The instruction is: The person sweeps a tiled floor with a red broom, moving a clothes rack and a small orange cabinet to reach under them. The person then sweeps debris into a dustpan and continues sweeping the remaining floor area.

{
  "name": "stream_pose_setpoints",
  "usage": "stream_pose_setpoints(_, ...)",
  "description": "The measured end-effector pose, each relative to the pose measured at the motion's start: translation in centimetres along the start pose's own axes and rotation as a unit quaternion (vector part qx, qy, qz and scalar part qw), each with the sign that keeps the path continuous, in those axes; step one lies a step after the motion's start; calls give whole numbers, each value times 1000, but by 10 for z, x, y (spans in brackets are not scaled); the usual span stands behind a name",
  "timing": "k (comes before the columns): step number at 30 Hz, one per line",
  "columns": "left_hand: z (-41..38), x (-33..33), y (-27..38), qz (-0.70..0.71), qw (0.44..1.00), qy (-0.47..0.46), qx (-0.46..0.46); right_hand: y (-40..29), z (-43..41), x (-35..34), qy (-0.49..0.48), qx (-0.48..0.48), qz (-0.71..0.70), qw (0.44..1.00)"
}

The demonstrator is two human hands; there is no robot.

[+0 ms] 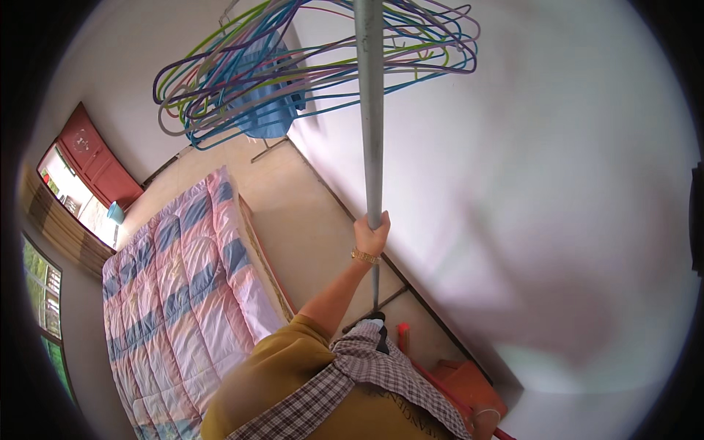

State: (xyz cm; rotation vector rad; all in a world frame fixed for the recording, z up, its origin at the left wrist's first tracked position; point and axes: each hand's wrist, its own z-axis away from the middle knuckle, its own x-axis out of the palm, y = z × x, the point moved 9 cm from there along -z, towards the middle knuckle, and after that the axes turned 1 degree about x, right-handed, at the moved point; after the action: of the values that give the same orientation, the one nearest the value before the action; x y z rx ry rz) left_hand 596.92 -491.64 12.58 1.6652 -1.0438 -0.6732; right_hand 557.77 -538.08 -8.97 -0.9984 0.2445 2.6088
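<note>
My left hand [372,234], with a gold-coloured watch or bracelet at the wrist, is closed around a grey metal pole [369,121] of a clothes rack. Many coloured clothes hangers [330,71], blue, purple, green and pink, cluster on both sides of the pole beyond the hand. Behind them hangs a blue garment [264,113]. Below the hand, a thinner post [375,286] reaches a floor foot. My right hand [486,423] is partly visible at the lower right, near a red stick [440,388]; its grip is unclear. A checked cloth [308,404] crosses my mustard top.
A bed with a pink and blue quilt [181,291] lies to the left. A pale wall [522,192] stands close on the right. Near my feet is an orange-red object [467,385]. A light blue bucket [115,213] stands by the red door [99,159].
</note>
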Motion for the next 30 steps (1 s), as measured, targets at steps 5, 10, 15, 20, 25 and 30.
stream_pose_setpoints(5, -35, -15, -21, 3, 1000, 24, 7, -5, -1, -16, 20, -30, 22, 999)
stream_pose_setpoints(10, -74, -28, -31, -7, 999, 43, 12, -9, -9, -13, 143, -33, 122, 982)
stream_pose_setpoints(15, -130, -54, -48, -29, 997, 72, 30, -29, -24, -29, 118, -29, 109, 987)
stream_pose_setpoints(20, -189, -71, -60, 2, 997, 71, 9, -66, -53, -63, 123, -21, 122, 985)
stream_pose_setpoints(25, -252, -109, -70, 5, 996, 83, 5, -136, -101, -110, 141, -22, 146, 979)
stream_pose_setpoints(30, -276, -120, -87, 5, 998, 64, -11, -194, -141, -147, 143, -4, 170, 975)
